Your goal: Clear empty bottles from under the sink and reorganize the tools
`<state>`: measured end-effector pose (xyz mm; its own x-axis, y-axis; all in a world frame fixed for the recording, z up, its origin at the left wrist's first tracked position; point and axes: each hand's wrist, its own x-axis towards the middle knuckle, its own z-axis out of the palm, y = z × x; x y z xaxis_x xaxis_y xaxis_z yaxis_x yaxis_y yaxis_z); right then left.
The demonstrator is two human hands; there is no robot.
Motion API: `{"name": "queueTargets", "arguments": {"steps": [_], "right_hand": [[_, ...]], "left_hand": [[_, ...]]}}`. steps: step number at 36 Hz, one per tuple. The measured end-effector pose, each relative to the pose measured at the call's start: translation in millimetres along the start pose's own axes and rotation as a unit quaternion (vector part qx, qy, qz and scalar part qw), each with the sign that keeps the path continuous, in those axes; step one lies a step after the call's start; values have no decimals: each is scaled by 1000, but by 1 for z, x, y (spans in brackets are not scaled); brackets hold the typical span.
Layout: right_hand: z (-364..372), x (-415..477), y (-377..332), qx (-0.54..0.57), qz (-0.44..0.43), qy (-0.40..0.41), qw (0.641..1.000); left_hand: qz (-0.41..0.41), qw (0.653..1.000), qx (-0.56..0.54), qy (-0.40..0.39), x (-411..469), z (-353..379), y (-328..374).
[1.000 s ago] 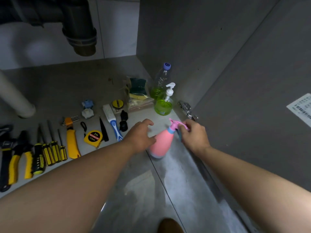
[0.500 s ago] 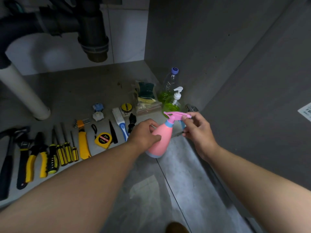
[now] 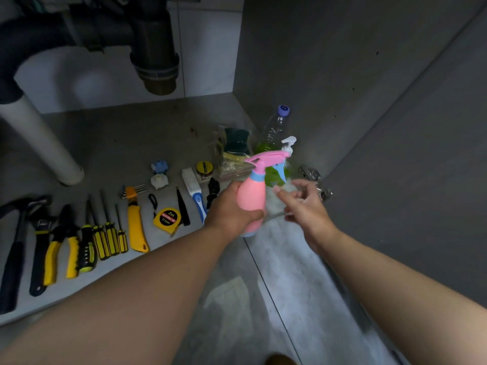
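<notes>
My left hand (image 3: 232, 209) grips the pink spray bottle (image 3: 252, 196) round its body and holds it upright above the cabinet's front edge. Beside it on the right, my right hand (image 3: 303, 206) hangs free of the bottle, fingers loosely spread and blurred. Behind the spray bottle stand a clear plastic bottle with a purple cap (image 3: 275, 127) and a pump bottle of green liquid (image 3: 287, 146), partly hidden. Tools lie in a row on the cabinet floor: hammer (image 3: 15, 248), pliers (image 3: 62, 246), screwdrivers (image 3: 105, 233), yellow utility knife (image 3: 135, 227), tape measure (image 3: 167, 217).
A dark drain pipe (image 3: 155, 59) hangs down at the top and a white pipe (image 3: 39, 138) slants to the floor at left. A brush (image 3: 195, 193), a pack of sponges (image 3: 234, 151) and small fittings (image 3: 159, 175) lie mid-floor. The grey cabinet wall (image 3: 342, 88) and a door hinge (image 3: 312, 177) are on the right.
The pink spray bottle went from lying tilted on the floor to upright and lifted in my left hand. My right hand let go of its nozzle and drew back.
</notes>
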<state>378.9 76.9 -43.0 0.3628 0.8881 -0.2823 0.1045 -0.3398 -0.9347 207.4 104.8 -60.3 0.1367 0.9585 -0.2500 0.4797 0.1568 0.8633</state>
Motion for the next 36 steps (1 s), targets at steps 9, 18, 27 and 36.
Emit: {"name": "queueTargets", "arguments": {"steps": [9,18,27,36], "right_hand": [[41,-10,2,-27,44,-109,993],[50,36,9,-189,-6,1,982],[68,62,11,-269,11,11,963],[65,50,15,-262,20,5,965]], "left_hand": [[32,999,3,9,-4,-3,0],[28,998,27,39,6,-20,-36],[19,994,85,64,5,-32,-46],[24,991,126,37,-6,-33,-36]]}}
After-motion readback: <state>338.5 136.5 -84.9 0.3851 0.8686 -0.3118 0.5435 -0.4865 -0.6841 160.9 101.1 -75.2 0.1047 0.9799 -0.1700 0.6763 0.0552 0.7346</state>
